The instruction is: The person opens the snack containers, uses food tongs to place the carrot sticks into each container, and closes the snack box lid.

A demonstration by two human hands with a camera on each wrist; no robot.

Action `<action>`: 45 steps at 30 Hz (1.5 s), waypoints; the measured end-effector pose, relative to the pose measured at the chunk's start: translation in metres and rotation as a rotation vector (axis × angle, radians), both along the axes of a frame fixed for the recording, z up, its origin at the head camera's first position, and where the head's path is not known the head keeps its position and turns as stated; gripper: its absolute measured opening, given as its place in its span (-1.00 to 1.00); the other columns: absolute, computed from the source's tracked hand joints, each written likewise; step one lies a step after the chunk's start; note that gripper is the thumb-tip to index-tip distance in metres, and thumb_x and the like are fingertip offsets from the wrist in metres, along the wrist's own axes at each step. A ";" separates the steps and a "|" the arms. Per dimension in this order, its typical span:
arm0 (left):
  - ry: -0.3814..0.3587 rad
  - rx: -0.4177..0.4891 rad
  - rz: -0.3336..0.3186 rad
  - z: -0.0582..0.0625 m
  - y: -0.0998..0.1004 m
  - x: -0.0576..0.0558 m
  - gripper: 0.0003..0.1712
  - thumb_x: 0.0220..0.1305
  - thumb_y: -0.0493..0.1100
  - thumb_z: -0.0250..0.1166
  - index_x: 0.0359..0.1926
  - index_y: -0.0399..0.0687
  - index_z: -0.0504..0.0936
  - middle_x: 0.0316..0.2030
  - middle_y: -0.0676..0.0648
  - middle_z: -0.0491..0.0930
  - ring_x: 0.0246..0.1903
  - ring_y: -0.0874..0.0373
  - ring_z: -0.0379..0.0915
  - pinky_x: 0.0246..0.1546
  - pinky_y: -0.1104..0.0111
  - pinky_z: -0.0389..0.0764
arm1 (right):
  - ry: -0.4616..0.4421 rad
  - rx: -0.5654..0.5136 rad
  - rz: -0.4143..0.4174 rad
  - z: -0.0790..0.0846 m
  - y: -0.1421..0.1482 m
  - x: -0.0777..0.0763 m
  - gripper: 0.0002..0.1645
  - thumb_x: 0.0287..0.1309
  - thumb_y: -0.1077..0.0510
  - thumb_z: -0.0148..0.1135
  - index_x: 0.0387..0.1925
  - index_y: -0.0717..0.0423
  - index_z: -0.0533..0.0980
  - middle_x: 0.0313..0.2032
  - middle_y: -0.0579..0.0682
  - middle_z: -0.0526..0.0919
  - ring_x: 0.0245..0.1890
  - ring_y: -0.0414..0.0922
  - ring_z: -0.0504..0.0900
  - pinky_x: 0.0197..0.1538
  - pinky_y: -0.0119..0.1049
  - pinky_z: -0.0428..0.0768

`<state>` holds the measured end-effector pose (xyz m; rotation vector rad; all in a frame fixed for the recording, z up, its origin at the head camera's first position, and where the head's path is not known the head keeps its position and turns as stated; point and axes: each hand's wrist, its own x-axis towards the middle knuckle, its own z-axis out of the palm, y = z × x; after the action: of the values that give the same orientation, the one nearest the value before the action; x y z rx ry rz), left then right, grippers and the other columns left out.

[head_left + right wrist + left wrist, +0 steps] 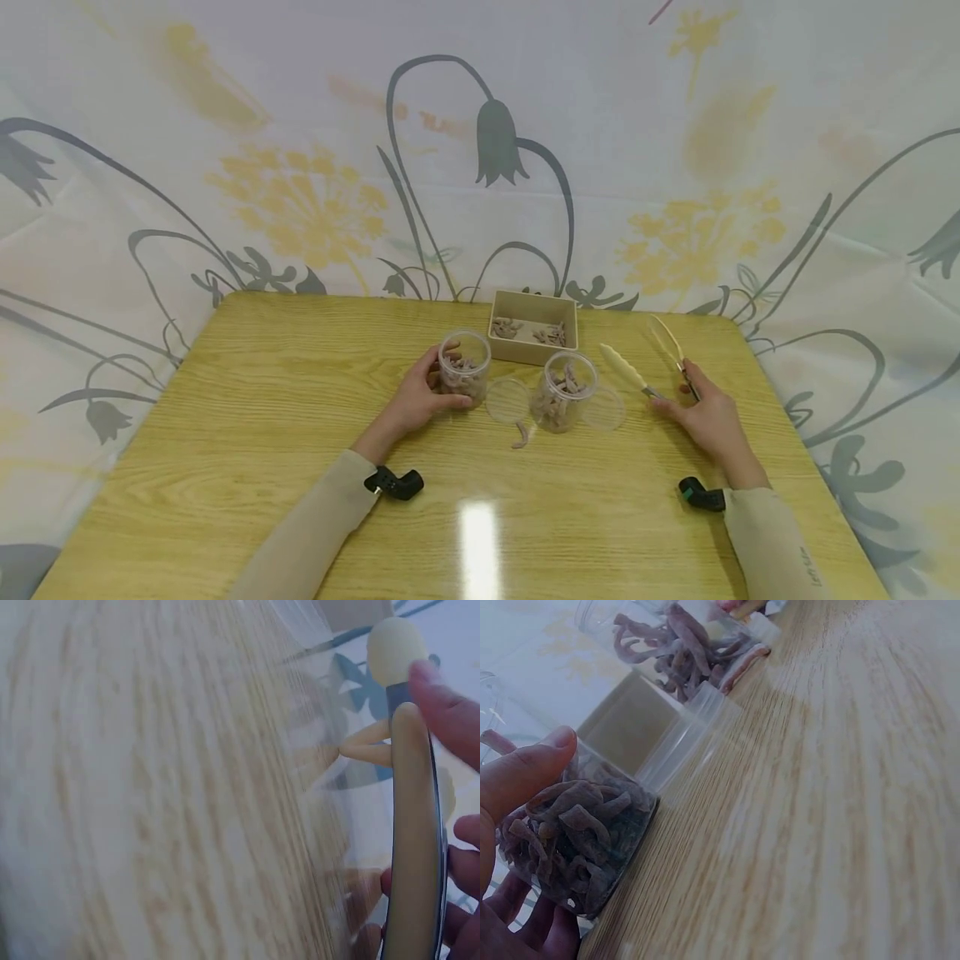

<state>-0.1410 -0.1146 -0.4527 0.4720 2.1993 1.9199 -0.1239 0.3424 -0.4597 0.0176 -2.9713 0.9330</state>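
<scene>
My left hand (414,398) is wrapped round a clear jar (463,379) standing on the table. The left wrist view shows the thumb on the near side and greyish-brown curled strips (577,817) inside. In my right hand (716,417) is a pair of tongs (630,371) with cream tips, its arms spread apart and nothing between them. Up close in the right wrist view, the tongs' cream handle (414,825) lies between thumb and fingers. A second clear jar (555,410), also holding strips, stands between the hands.
Behind the jars is a beige rectangular box (534,353) with a few strips in it. One clear lid (507,402) lies between the jars, another lid (604,408) right of the second jar. A single loose strip (521,435) lies on the wooden table (585,517). A patterned curtain (315,108) hangs behind.
</scene>
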 end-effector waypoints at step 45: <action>-0.027 -0.037 0.003 -0.004 0.000 -0.001 -0.02 0.08 -0.42 0.49 0.47 -0.16 0.21 0.18 -0.32 0.37 0.19 -0.27 0.39 0.21 -0.07 0.40 | 0.700 -0.335 0.267 0.034 -0.132 0.044 -0.70 0.02 0.57 0.27 -0.24 0.28 0.72 -0.62 -0.04 0.68 -0.69 -0.25 0.51 -0.57 -0.48 0.39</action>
<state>-0.1419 -0.1148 -0.4564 0.4339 2.2154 1.8726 -0.0802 0.2101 -0.4254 0.6079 -2.1792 1.1420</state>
